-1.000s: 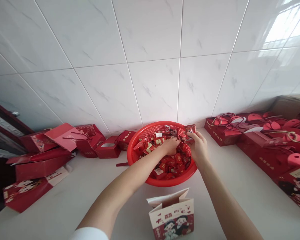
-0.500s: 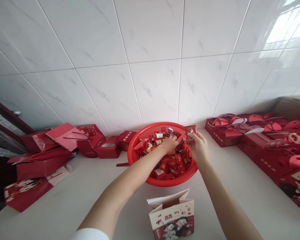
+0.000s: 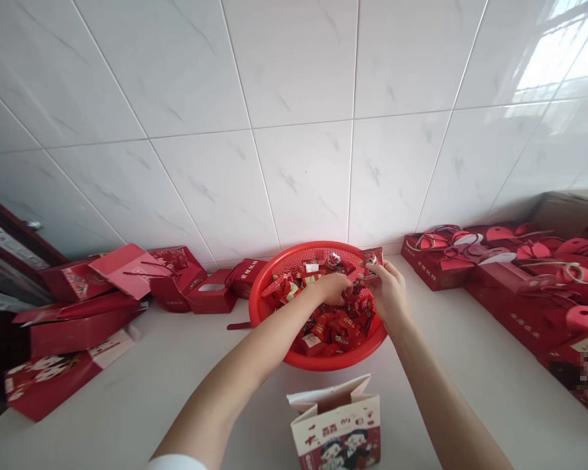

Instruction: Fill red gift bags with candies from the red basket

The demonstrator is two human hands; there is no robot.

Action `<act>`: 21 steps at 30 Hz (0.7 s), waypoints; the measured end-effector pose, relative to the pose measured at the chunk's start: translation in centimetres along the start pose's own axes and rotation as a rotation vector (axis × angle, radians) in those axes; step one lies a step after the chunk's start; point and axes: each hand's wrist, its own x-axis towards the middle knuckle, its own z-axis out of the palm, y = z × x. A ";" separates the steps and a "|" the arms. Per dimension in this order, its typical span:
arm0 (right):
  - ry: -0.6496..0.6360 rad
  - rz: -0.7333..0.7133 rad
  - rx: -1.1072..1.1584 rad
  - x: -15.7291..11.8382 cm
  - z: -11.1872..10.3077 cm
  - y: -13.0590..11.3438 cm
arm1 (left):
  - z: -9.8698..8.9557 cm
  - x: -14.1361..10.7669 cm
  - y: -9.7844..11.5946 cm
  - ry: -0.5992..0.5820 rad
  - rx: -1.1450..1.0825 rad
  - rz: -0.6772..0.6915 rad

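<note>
A round red plastic basket (image 3: pixel 316 362) holds many small red-wrapped sweets (image 3: pixel 330 326). My left hand (image 3: pixel 337 288) reaches down among the sweets, its fingers curled and pointing right; what they grip, if anything, is too small to name. Over the basket's right rim, my right hand (image 3: pixel 388 284) pinches a red wrapped packet (image 3: pixel 372 258) between thumb and fingers. In front of the basket stands an open-topped paper box (image 3: pixel 338 434) with cartoon figures on its red and cream front.
Red gift boxes with cord handles (image 3: pixel 436 264) line the right side, a brown carton (image 3: pixel 566 212) behind them. Several opened red boxes (image 3: pixel 78 326) lie at the left. A tiled wall (image 3: pixel 304 183) rises behind the basket.
My left hand has shifted slightly within the basket, its fingers more curled in and lower among the sweets. My right hand still holds the packet in nearly the same place.
</note>
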 end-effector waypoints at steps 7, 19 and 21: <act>0.025 -0.020 -0.013 0.0 -0.1 0.1 | -1.5 -1.3 -1.2 -0.051 -0.320 0.061; -0.024 0.051 -0.008 0.0 -0.1 0.3 | -2.3 -2.9 -1.4 0.826 -0.605 0.386; -0.054 0.060 -0.006 -0.1 0.0 0.3 | -2.1 -2.8 -1.2 0.791 -0.680 0.402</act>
